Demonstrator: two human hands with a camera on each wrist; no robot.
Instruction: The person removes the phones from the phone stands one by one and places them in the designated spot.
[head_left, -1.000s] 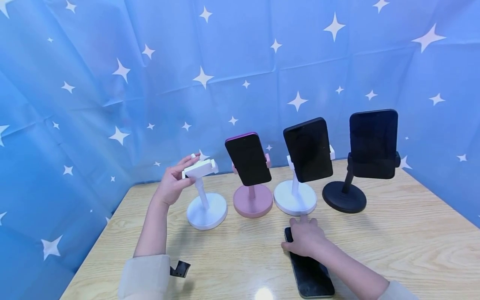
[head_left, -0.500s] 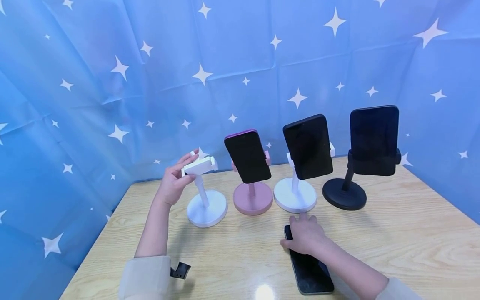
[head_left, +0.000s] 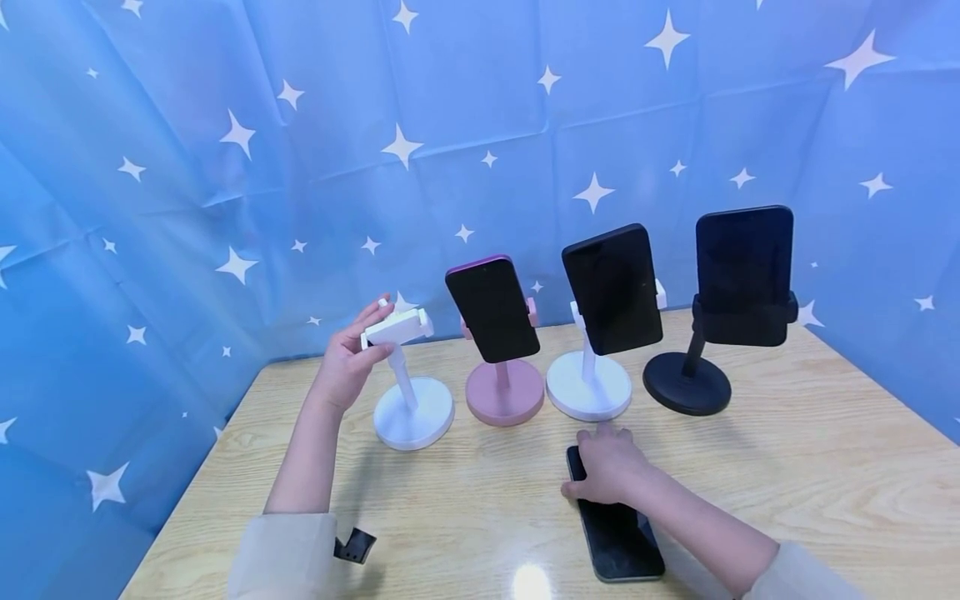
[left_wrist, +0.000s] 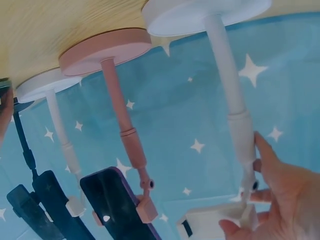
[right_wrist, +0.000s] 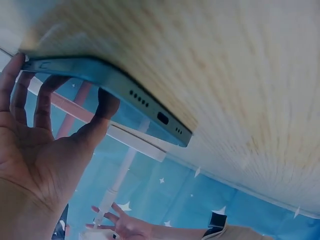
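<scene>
At the left, my left hand (head_left: 347,367) holds the clamp head of a white phone stand (head_left: 412,414). Its thumb lies on the front of the clamp and its fingers go behind, as the left wrist view also shows. No phone sits in this clamp. My right hand (head_left: 611,468) is over a dark smartphone (head_left: 621,542) lying flat on the table, its thumb at the left edge and its fingers toward the far end. In the right wrist view the smartphone (right_wrist: 120,87) shows its port edge, and the fingers and thumb touch it.
To the right stand a pink stand (head_left: 505,394), a second white stand (head_left: 588,387) and a black stand (head_left: 687,385), each with a dark-screened phone clamped in it. A blue star-printed cloth (head_left: 480,100) hangs behind the wooden table (head_left: 465,517).
The head view has tilted slightly, so the scene sits a little higher. Both hands keep their places on the white stand and the smartphone.
</scene>
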